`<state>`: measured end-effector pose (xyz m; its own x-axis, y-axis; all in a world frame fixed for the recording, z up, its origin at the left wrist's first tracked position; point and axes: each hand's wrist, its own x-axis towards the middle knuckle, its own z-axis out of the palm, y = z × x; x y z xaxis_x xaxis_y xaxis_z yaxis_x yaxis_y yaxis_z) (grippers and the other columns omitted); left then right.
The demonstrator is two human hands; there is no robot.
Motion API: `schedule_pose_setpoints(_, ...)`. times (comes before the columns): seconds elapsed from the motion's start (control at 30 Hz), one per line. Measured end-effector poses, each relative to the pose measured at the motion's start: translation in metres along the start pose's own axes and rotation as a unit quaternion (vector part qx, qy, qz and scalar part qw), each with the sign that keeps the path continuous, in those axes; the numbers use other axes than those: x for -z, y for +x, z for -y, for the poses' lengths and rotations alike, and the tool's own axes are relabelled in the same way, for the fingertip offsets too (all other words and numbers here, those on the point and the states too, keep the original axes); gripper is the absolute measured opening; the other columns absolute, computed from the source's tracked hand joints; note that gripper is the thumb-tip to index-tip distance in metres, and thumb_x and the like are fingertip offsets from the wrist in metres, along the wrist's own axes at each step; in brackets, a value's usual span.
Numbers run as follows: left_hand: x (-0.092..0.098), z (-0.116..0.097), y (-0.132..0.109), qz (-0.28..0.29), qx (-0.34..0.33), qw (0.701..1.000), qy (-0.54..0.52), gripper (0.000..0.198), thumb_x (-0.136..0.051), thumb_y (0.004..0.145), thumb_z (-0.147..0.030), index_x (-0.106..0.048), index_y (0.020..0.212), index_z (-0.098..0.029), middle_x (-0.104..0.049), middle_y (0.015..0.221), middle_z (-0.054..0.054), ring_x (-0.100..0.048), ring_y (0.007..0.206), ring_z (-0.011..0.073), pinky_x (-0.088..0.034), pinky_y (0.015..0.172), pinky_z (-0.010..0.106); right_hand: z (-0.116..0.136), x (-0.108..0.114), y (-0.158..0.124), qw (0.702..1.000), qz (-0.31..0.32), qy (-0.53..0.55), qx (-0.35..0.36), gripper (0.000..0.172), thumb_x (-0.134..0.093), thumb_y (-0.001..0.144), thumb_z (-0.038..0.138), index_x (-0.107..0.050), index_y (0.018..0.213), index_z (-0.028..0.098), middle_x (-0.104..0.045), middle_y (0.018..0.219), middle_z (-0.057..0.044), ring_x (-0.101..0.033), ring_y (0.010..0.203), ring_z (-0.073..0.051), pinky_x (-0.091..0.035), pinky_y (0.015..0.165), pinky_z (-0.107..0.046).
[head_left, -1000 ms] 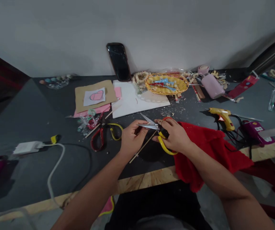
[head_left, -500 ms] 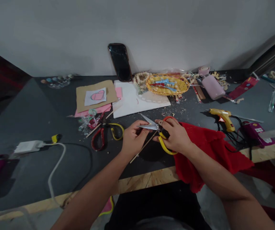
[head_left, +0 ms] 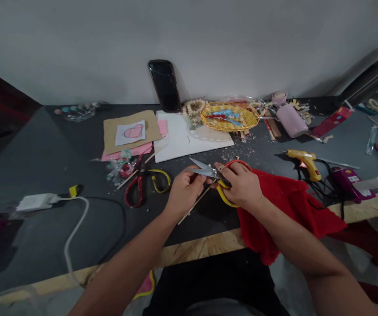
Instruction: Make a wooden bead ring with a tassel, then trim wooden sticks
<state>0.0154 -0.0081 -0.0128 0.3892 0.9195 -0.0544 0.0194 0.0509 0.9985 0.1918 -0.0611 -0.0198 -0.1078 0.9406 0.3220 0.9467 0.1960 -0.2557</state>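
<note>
My right hand (head_left: 241, 184) is closed around a pair of scissors (head_left: 224, 193) with one yellow and one red-orange handle. Their blades point left, slightly apart, over the fingertips of my left hand (head_left: 185, 188). Those fingers are pinched together; whatever is between them is too small to make out. A thin wooden stick (head_left: 194, 205) lies slantwise between my hands, just above or on the dark table. Red cloth (head_left: 284, 202) spreads under my right forearm and hangs over the table edge. A second pair of scissors (head_left: 134, 193), red and yellow, rests left of my left hand.
A wicker basket (head_left: 230, 127) and white board (head_left: 172, 147) lie at the back, near a phone (head_left: 165, 85) leaning on the wall. Brown paper (head_left: 110, 136) is left of them. A yellow glue gun (head_left: 310, 164) with a cord lies right; a white charger (head_left: 39, 202) lies left.
The scissor blades have closed partway, narrowing the gap between them. Both hands stay in nearly the same place.
</note>
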Motion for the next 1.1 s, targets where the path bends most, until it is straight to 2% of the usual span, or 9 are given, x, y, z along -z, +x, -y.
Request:
schedule_pose_setpoints(0.1,0.003,0.001,0.002,-0.006,0.001,0.999,0.034,0.019,-0.058,0.084,-0.035,-0.061,0.081,-0.017,-0.067,0.070,0.001,-0.044,0.042,0.0066,-0.034,0.042,0.020,-0.001,-0.001,0.001,1.000,0.004,0.014,0.000,0.057,-0.065,0.083,0.051,-0.059,0.134,0.025,-0.063,0.104,-0.013,-0.060,0.097,-0.030,-0.056,0.077,-0.040)
schedule_pose_setpoints(0.17,0.008,0.000,0.004,-0.020,-0.022,0.990,0.135,0.018,-0.057,0.085,-0.034,-0.063,0.082,-0.017,-0.069,0.073,0.002,-0.052,0.047,0.0098,-0.039,0.046,0.022,-0.003,-0.002,0.002,0.999,0.002,0.035,-0.011,0.057,-0.064,0.083,0.054,-0.060,0.132,0.024,-0.064,0.104,-0.012,-0.060,0.098,-0.030,-0.056,0.079,-0.042)
schedule_pose_setpoints(0.33,0.023,-0.001,0.011,-0.032,-0.067,0.895,0.440,0.024,-0.050,0.090,-0.032,-0.071,0.095,-0.021,-0.076,0.100,0.006,-0.070,0.090,0.0243,-0.050,0.076,0.031,-0.014,0.001,0.008,0.981,-0.051,0.174,-0.061,0.053,-0.064,0.085,0.053,-0.059,0.127,0.021,-0.065,0.110,-0.011,-0.062,0.098,-0.025,-0.055,0.087,-0.039)
schedule_pose_setpoints(0.47,0.031,0.000,0.016,-0.050,-0.045,0.845,0.531,0.024,-0.050,0.089,-0.028,-0.072,0.096,-0.023,-0.077,0.102,0.006,-0.071,0.092,0.0268,-0.050,0.075,0.033,-0.021,0.001,0.010,0.968,-0.082,0.226,-0.071,0.048,-0.065,0.084,0.053,-0.062,0.119,0.022,-0.066,0.114,-0.011,-0.062,0.096,-0.025,-0.054,0.086,-0.040)
schedule_pose_setpoints(0.63,0.042,0.003,0.021,-0.066,-0.070,0.872,0.479,0.039,-0.046,0.079,-0.011,-0.071,0.108,-0.022,-0.076,0.096,0.003,-0.070,0.092,0.0218,-0.050,0.081,0.030,-0.021,-0.005,0.010,0.962,-0.055,0.259,-0.070,0.050,-0.066,0.083,0.054,-0.061,0.120,0.022,-0.066,0.110,-0.010,-0.061,0.087,-0.022,-0.055,0.080,-0.038)
schedule_pose_setpoints(0.73,0.047,0.002,0.023,-0.081,-0.078,0.897,0.428,0.042,-0.045,0.079,-0.012,-0.069,0.112,-0.021,-0.075,0.091,0.003,-0.069,0.090,0.0200,-0.049,0.081,0.029,-0.021,-0.007,0.010,0.961,-0.049,0.261,-0.075,0.051,-0.066,0.083,0.054,-0.062,0.121,0.021,-0.066,0.109,-0.011,-0.061,0.084,-0.021,-0.055,0.079,-0.038)
schedule_pose_setpoints(0.93,0.049,-0.003,0.025,-0.110,-0.037,0.964,0.241,0.024,-0.052,0.086,-0.031,-0.067,0.098,-0.017,-0.072,0.081,0.004,-0.060,0.057,0.0118,-0.046,0.055,0.023,-0.022,-0.008,0.010,0.965,-0.044,0.248,-0.069,0.049,-0.066,0.082,0.052,-0.062,0.119,0.019,-0.066,0.106,-0.011,-0.061,0.087,-0.021,-0.054,0.076,-0.035)
schedule_pose_setpoints(1.03,0.047,-0.001,0.026,-0.110,-0.043,0.973,0.200,0.024,-0.057,0.085,-0.032,-0.067,0.100,-0.017,-0.075,0.084,0.005,-0.066,0.064,0.0134,-0.050,0.060,0.023,-0.022,-0.008,0.010,0.967,-0.041,0.241,-0.064,0.048,-0.066,0.083,0.051,-0.062,0.120,0.020,-0.067,0.104,-0.010,-0.061,0.088,-0.021,-0.054,0.080,-0.036)
schedule_pose_setpoints(1.1,0.045,0.002,0.028,-0.094,-0.061,0.962,0.249,0.028,-0.057,0.085,-0.032,-0.068,0.107,-0.018,-0.077,0.091,0.006,-0.070,0.081,0.0175,-0.053,0.073,0.027,-0.022,-0.008,0.010,0.967,-0.041,0.243,-0.060,0.049,-0.066,0.083,0.051,-0.062,0.120,0.020,-0.067,0.104,-0.010,-0.062,0.088,-0.021,-0.054,0.081,-0.036)
